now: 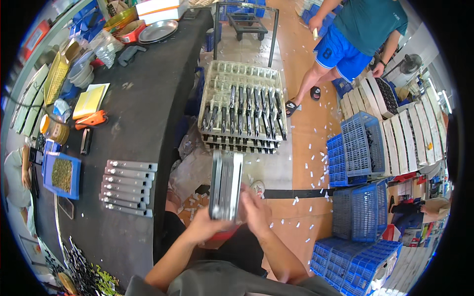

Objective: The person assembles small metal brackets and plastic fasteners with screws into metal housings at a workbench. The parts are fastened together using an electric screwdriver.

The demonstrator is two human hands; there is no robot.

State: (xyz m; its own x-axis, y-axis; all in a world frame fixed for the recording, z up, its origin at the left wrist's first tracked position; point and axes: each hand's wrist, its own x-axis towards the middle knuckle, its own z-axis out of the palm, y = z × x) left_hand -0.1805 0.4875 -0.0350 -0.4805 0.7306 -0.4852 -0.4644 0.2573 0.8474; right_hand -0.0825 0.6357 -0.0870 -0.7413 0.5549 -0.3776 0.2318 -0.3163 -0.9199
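Both my hands clamp a stack of metal plates (226, 186) upright: left grip (206, 224), right grip (256, 209). More plates (127, 187) lie on the black surface (143, 93).

Metal strips (129, 187) on table (148, 98)

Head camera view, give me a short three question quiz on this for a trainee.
1. True or false: both hands grip the upright bundle of metal blades.
2. Where do the loose blades lie? A) on the black table B) in a blue crate C) on the orange floor
3. Fill in: the rack of dark-handled knives stands ___ the hands, farther from the person.

Key:
1. True. The left hand holds it from the left and the right hand from the right.
2. A. They lie in a row on the black table.
3. Beyond.
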